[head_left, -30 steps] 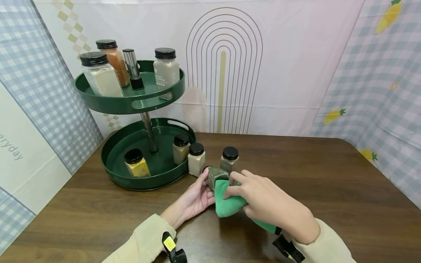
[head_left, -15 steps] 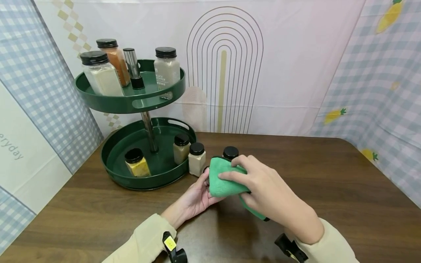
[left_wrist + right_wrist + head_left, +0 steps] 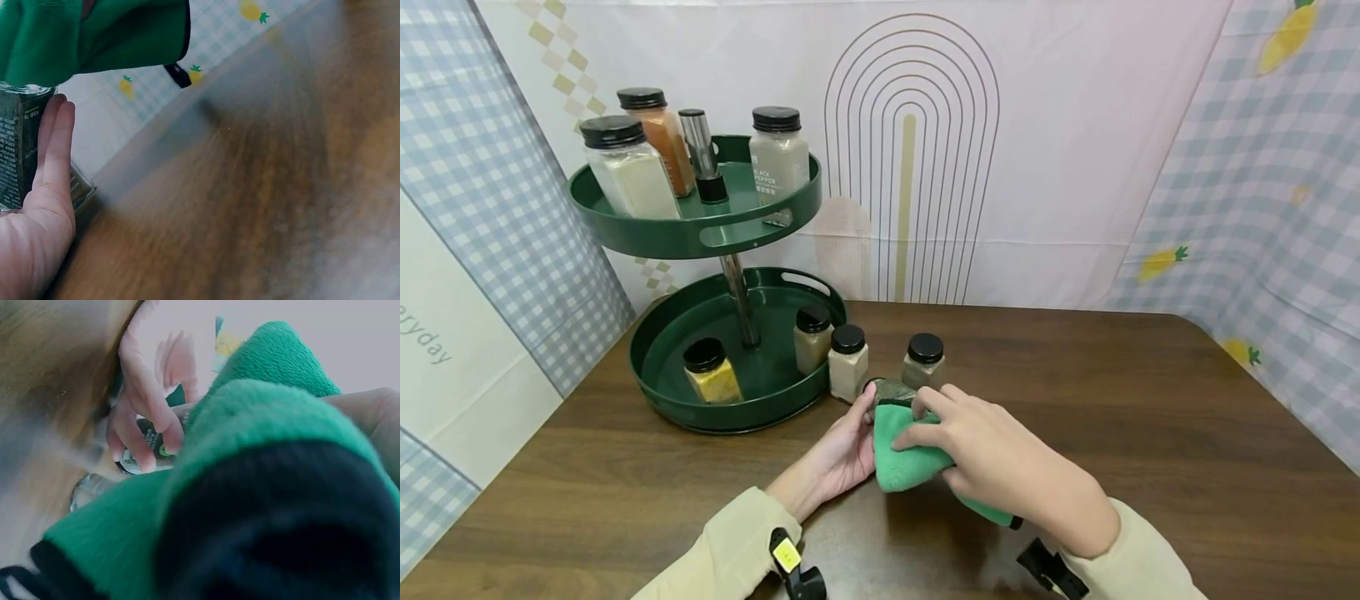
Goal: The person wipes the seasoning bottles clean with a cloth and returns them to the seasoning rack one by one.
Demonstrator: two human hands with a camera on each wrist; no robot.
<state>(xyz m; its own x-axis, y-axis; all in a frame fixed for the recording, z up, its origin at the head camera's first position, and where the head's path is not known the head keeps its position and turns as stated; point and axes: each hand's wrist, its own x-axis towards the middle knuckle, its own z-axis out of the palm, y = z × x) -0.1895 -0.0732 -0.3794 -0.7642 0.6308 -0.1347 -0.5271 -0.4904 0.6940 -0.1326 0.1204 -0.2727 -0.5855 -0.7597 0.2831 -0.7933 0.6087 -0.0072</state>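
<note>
L hand (image 3: 844, 448) holds jar (image 3: 893, 390), R hand (image 3: 987, 446) grn cloth (image 3: 904, 463) agst it.

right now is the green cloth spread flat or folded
Folded: the green cloth bunches in overlapping layers in the right hand.

A green stand (image 3: 741, 300) is standing near the left edge of the table (image 3: 1112, 400). On its upper tray (image 3: 655, 237), a pepper jar (image 3: 778, 162) is sitting near the right rim; on its lower tray (image 3: 760, 417), a yellow jar (image 3: 715, 383) near the front rim.
</note>
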